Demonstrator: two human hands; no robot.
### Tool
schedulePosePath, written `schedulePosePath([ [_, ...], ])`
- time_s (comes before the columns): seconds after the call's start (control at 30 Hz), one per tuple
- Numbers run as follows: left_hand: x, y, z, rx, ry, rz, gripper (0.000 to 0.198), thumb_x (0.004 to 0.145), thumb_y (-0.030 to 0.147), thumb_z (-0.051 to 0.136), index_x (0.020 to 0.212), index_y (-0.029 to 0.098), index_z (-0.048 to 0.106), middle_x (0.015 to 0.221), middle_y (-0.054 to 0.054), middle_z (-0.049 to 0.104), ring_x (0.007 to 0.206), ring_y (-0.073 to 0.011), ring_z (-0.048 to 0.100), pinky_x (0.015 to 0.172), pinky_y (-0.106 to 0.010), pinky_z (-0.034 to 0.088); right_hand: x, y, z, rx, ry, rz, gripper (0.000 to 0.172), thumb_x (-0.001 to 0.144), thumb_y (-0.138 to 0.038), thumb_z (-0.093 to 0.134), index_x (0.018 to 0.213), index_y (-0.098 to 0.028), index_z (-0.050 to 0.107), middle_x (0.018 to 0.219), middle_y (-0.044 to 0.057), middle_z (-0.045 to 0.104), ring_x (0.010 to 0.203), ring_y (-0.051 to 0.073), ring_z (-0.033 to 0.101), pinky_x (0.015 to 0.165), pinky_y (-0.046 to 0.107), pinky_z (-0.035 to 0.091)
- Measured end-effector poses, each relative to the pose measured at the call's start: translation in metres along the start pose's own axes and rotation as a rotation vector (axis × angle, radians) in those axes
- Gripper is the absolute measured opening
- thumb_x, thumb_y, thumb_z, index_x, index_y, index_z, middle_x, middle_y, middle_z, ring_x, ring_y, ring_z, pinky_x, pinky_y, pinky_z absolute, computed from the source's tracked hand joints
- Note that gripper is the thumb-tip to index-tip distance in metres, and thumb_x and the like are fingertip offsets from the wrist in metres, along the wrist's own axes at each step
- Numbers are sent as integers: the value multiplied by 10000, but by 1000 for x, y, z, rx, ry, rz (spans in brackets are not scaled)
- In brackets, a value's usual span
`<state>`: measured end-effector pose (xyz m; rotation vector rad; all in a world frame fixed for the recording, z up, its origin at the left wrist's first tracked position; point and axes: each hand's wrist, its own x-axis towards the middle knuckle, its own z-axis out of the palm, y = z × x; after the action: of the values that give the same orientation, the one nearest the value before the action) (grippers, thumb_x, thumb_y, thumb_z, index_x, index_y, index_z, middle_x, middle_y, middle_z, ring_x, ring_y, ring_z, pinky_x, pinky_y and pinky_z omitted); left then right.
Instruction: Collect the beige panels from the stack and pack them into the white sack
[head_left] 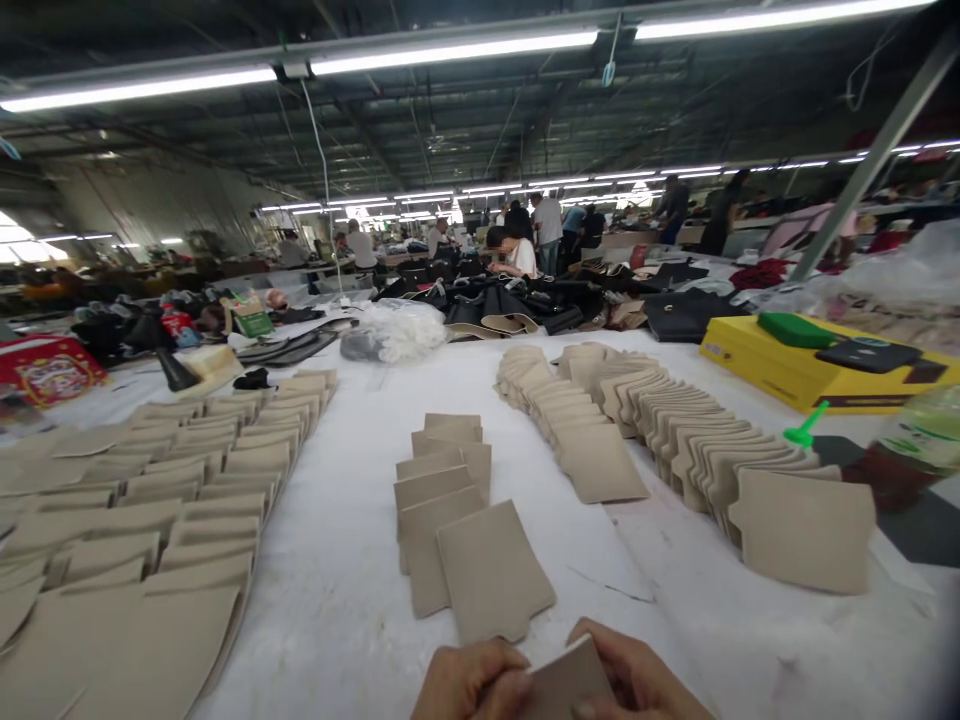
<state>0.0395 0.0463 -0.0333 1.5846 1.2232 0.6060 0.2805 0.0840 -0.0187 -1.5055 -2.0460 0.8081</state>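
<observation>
Head view: one beige piece in two hands, sorted rows on a white tabletop

Held item: beige piece (pixel 566 690), over the near side of the tabletop (pixel 337 570), whose near edge is out of frame. Left hand (pixel 472 680) clamped on its left side, fingers curled; right hand (pixel 637 670) clamped on its right side. The opposed grip probably keeps the limp-looking sheet taut and level.

Centre, just beyond the hands: small overlapping group (pixel 495 570), nearest piece askew on top; its place suggests easy reach.

Right of centre: two fanned rows, one shorter (pixel 607 465), one longer (pixel 806 530), the latter closer to the right edge. The stagger leaves each border exposed, presumably for lifting singly.

Along the left edge: broad ranks of larger-looking pieces (pixel 150 630), overlapped likewise, likely to save room.

Towards the right edge, farther back: yellow box (pixel 750 365) carrying a green object (pixel 796 330), seemingly parked out of the way.

Far edge: clear plastic bag (pixel 409 330), beside dark pieces (pixel 510 300).
</observation>
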Motion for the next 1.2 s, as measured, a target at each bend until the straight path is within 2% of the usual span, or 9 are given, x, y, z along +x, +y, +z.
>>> schedulePosePath([
  [0.2, 15, -15, -27, 164, 536, -169, 632, 876, 553, 419, 1337, 120, 442, 1237, -150, 553, 1088, -274, 542, 915, -381, 438, 9, 17, -67, -55, 331, 253, 335, 818, -435, 522, 1074, -221, 556, 841, 61, 706, 757, 273, 659, 600, 301, 490],
  [0.47, 57, -19, -42, 250, 519, -278, 600, 814, 321, 536, 1336, 103, 336, 1054, -113, 595, 1004, -303, 583, 854, -405, 414, 55, 23, -128, -314, 416, 502, 562, 833, -171, 526, 1373, -97, 391, 751, 92, 653, 668, 289, 646, 674, 379, 446],
  [0.6, 67, -10, -45, 117, 470, -227, 423, 721, 199, 575, 1133, 125, 512, 872, -69, 638, 885, -282, 598, 808, -391, 408, 101, 38, -129, -125, 363, 594, 587, 940, -336, 546, 1426, -93, 324, 708, 14, 644, 458, 156, 568, 545, 315, 489],
  [0.7, 65, -13, -44, -105, 327, -144, 233, 646, 267, 644, 835, 136, 602, 818, -69, 661, 836, -257, 607, 770, -355, 449, 124, 47, -122, 67, 343, 594, 635, 1007, -506, 403, 1475, -131, 197, 816, 31, 650, 507, 143, 597, 522, 298, 521],
  [0.8, 55, -18, -39, -369, 210, -105, 423, 619, 466, 700, 862, 127, 626, 832, -75, 678, 824, -245, 621, 736, -336, 483, 122, 39, -98, 193, 283, 452, 644, 1002, -482, 358, 1487, -134, 118, 874, 55, 638, 563, 153, 610, 544, 293, 511],
  [0.9, 39, -23, -33, -521, 167, -125, 474, 599, 519, 754, 839, 137, 608, 744, -35, 639, 687, -171, 580, 633, -267, 443, 95, 18, -54, 283, 88, 195, 608, 875, -479, 538, 1371, -156, 397, 905, 51, 631, 691, 172, 606, 578, 268, 471],
  [1.0, 23, -22, -31, -597, 99, -153, 449, 592, 487, 800, 752, 141, 563, 639, 14, 546, 560, -97, 449, 506, -209, 302, 60, -1, -9, 391, -154, 25, 427, 733, -479, 684, 1020, -166, 634, 871, 29, 629, 784, 187, 570, 621, 258, 432],
  [1.1, 9, -10, -35, -547, 4, -129, 452, 657, 508, 772, 825, 126, 598, 729, -2, 567, 648, -108, 460, 562, -215, 304, 35, -9, 17, 479, -265, -5, 317, 762, -478, 635, 754, -164, 589, 694, -12, 539, 679, 158, 484, 589, 254, 361],
  [1.2, 4, 6, -42, -345, -13, -125, 417, 778, 522, 642, 866, 115, 654, 778, -12, 583, 728, -129, 471, 650, -237, 323, 22, -11, 23, 533, -332, 10, 296, 791, -457, 626, 769, -165, 578, 692, -20, 523, 679, 153, 464, 596, 249, 337],
])
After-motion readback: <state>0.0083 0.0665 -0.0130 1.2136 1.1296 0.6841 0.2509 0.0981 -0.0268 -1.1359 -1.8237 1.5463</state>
